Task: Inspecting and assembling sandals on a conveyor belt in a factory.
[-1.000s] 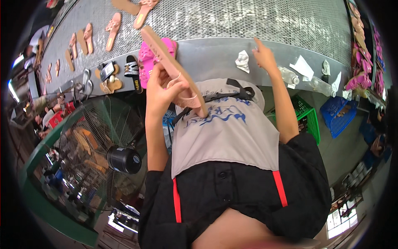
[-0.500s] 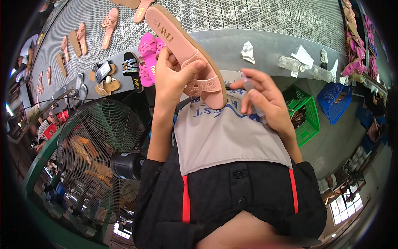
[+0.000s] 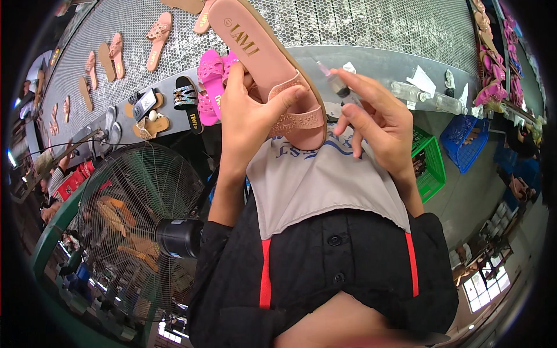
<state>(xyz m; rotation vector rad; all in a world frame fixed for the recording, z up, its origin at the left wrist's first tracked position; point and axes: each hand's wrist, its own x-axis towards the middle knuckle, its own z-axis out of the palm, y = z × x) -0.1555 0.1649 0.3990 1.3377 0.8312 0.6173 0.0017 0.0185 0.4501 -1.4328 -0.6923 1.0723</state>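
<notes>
A pink sandal (image 3: 264, 55) with a studded strap is held up in front of me, tilted with its insole showing. My left hand (image 3: 246, 116) grips it around the strap end, thumb over the strap. My right hand (image 3: 377, 124) is just to the right of the sandal and holds a small clear bottle (image 3: 335, 82) with a thin nozzle, its tip pointing toward the sandal's edge. Below both hands lies a grey apron (image 3: 316, 185) over a black garment.
A mesh conveyor (image 3: 360, 26) runs across the top, carrying several pink and tan sandals (image 3: 158, 32). Bright pink sandals (image 3: 209, 81) and a black one lie on its grey rim. A standing fan (image 3: 136, 226) is at the left. Green (image 3: 428, 162) and blue (image 3: 464, 136) crates sit at the right.
The sandal has been raised and brought closer. My right hand came back from the conveyor rim holding the small bottle and now sits beside the sandal.
</notes>
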